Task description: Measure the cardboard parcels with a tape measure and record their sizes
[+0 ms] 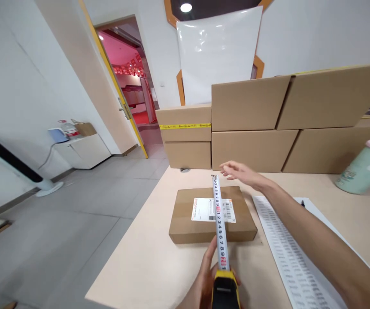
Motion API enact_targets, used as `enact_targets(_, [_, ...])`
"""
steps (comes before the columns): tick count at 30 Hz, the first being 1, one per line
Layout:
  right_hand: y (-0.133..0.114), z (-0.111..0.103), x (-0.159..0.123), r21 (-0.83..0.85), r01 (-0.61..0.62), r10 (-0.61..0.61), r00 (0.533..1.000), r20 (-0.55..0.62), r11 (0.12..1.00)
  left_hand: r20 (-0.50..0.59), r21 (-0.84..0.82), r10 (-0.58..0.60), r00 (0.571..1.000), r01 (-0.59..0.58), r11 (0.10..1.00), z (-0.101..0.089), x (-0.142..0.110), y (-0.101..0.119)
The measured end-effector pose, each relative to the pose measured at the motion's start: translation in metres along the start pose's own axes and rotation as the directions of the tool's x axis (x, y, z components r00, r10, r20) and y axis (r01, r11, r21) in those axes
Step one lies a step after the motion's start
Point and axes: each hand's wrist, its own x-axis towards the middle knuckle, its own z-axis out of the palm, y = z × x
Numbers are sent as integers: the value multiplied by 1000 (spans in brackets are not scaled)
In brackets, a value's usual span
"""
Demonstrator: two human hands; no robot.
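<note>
My left hand [207, 274] is wrapped round a black and yellow tape measure [225, 289] near the table's front. The tape's white blade [220, 229] runs away from me over a flat brown cardboard box [185, 210], its metal end hook just beyond the box's far edge. A white shipping label [201, 209] on the box top is partly covered by the blade. Beside the hook, a little to its right, my right hand [241, 174] is held with its fingers stretched out, apart from the tape and holding nothing.
Printed sheets [288, 244] lie under my right forearm, with a dark pen tip [302, 203] showing. Large cardboard boxes [249, 107] are stacked along the table's back. At the right stands a mint green cup [362, 169] with a pink rim. The table's left edge drops to the tiled floor [107, 214].
</note>
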Motion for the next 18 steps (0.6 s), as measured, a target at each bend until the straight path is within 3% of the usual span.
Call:
enact_targets(2, [1,-33,-28,-185,-48,11,981,-195,981,30,79,26,999,-28,996,-4,-4,-8])
enact_targets(3, [8,-49,-44,-338,-139,34,954,-297,931,37,122,34,999,-38,992,-6,-6,-13])
enact_targets(5, [30,-75,-79,-632,-385,93,891,-444,673,28,189,39,999,-43,981,-9,-9,-22])
enact_targets(6, [44,-85,-96,-688,-470,139,866,-481,553,20,210,36,999,-39,977,-10,-10,-25])
enact_targets(8, [73,-95,-125,-694,-567,245,822,-514,444,8,223,24,1000,-26,975,-10,-11,-29])
enact_targets(10, [96,-96,-145,-660,-576,295,816,-496,482,5,226,7,1000,-8,974,-10,-11,-29])
enact_targets(13, [109,-91,-160,-507,-493,317,862,-396,707,-9,227,-14,1000,15,974,-11,-11,-27])
enact_targets(16, [100,-94,-167,-136,-395,332,880,-339,908,-27,228,-7,1000,13,974,-12,-12,-25])
enact_targets(18, [88,-98,-171,127,-271,298,894,-335,954,-36,231,13,999,-4,973,-12,-14,-25])
